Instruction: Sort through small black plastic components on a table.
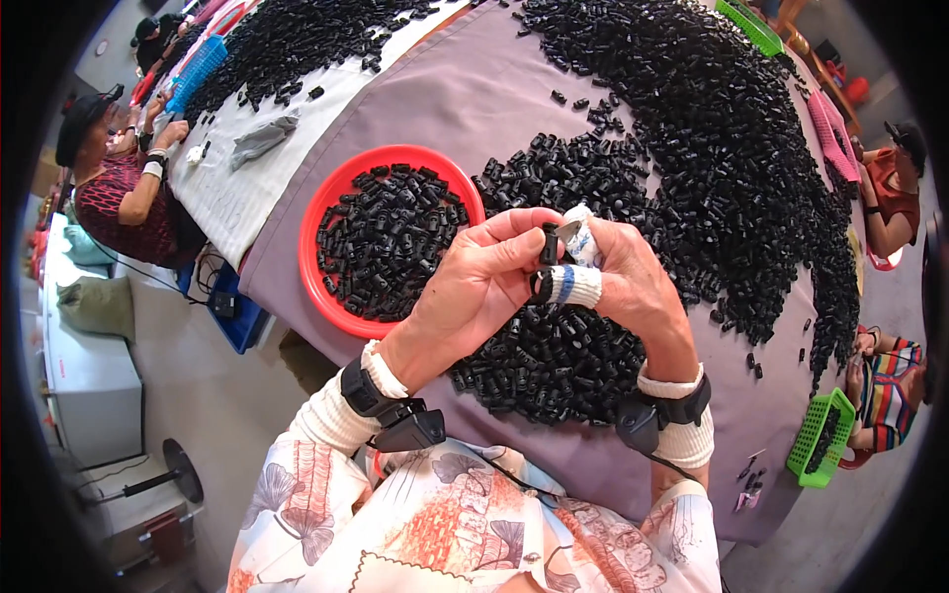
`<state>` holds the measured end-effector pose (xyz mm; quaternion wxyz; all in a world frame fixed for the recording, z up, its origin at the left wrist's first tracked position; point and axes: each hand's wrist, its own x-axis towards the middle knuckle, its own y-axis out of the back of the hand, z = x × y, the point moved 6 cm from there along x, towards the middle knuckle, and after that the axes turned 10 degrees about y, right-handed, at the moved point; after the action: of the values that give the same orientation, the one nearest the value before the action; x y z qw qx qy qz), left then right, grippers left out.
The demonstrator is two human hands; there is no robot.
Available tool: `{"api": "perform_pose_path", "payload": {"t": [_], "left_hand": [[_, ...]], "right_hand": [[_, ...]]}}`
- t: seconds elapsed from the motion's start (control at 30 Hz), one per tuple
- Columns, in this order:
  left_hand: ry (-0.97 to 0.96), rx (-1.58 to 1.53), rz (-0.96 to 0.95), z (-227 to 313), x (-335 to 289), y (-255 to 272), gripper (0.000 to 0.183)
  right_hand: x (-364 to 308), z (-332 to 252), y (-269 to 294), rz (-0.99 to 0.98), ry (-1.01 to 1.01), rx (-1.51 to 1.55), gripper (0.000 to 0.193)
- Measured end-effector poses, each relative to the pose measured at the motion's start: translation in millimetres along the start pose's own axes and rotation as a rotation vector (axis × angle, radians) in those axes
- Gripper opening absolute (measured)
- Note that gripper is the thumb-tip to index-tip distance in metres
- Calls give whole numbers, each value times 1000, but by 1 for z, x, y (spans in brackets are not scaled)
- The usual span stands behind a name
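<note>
My left hand [458,287] pinches a small black plastic cylinder [550,243] upright between thumb and forefinger. Close against it is my right hand [633,282], its thumb and a finger wrapped in white cloth tape with blue marks. A small flat greyish piece [570,230], like a blade, shows in the right fingers beside the cylinder; most of it is hidden. Beneath both hands spreads a heap of similar black parts [563,366]. To the left of them stands a round red basin [314,247] filled with more black parts.
The table has a mauve cloth [395,109]. A large pile of black parts [732,148] covers its far right. Green baskets [830,435] and a pink basket [833,133] line the right edge. Other people [129,188] sit around. A blue basket [198,74] is far left.
</note>
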<state>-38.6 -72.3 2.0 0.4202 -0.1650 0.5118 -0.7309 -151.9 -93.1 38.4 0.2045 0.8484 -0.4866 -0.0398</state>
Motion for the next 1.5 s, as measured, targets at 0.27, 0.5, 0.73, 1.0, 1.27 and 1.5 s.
{"api": "perform_pose_path", "payload": {"t": [0.27,0.5,0.73,1.0,1.27,1.5], "left_hand": [[5,29,1,0,-2,-1,20],[-3,87,54,-2,-1,1,20],[-65,207,130,2,-4,2,20],[-44,41,48,-1,-6,0,23],[-69,244,84,2,-13,-11,22],[-55,221,100,-1,-13,-7,22]], "right_hand": [[1,5,-2,-22,20,-52,39],[-1,7,-2,-28,51,-71,42],[-4,3,-7,-10,86,-85,39],[-9,0,1,134,-20,7,33],[-16,-9,1,185,64,-18,27],[-23,-9,1,257,65,-45,28]]}}
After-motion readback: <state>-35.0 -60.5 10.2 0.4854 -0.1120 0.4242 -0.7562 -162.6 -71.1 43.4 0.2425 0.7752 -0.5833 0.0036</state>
